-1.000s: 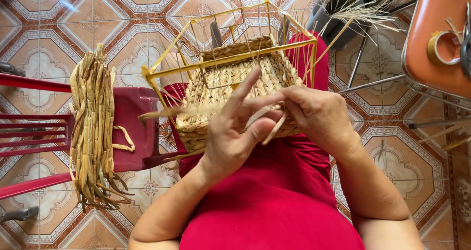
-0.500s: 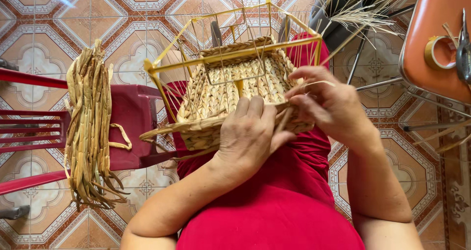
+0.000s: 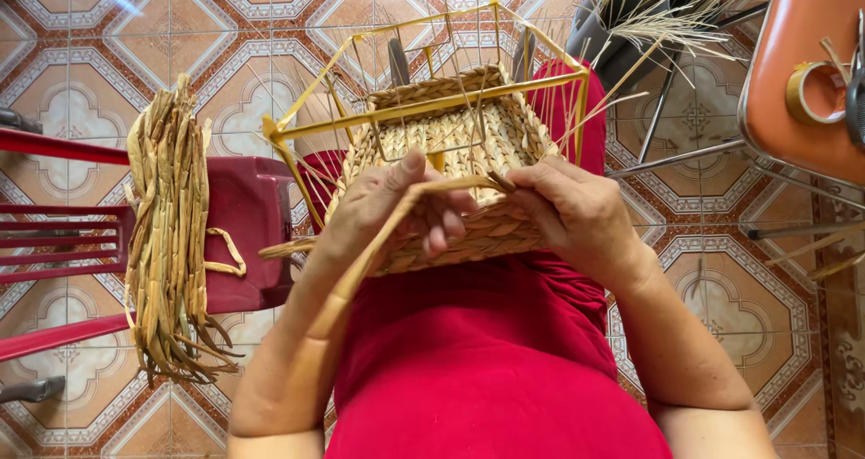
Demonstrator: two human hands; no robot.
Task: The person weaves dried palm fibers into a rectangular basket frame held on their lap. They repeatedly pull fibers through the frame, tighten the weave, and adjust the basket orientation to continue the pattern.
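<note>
A half-woven straw basket [image 3: 450,135] sits on my lap inside a yellow wire frame [image 3: 423,112]. My left hand [image 3: 387,211] rests on the basket's near rim, thumb up, fingers curled around a flat straw strand [image 3: 396,216] that runs back along my forearm. My right hand [image 3: 577,211] pinches the other end of that strand at the rim, close to the left hand. I wear red clothing [image 3: 487,360] under the basket.
A bundle of dried straw strands [image 3: 167,234] hangs over a dark red plastic stool [image 3: 257,216] at my left. An orange chair [image 3: 802,72] with a tape roll [image 3: 811,90] stands at the upper right. Loose straw [image 3: 667,22] lies beyond the basket. Patterned tiles [image 3: 90,54] cover the floor.
My left hand went from fingers spread to lying on the rim, then closed on the strand. The strand now stretches between both hands along the near rim.
</note>
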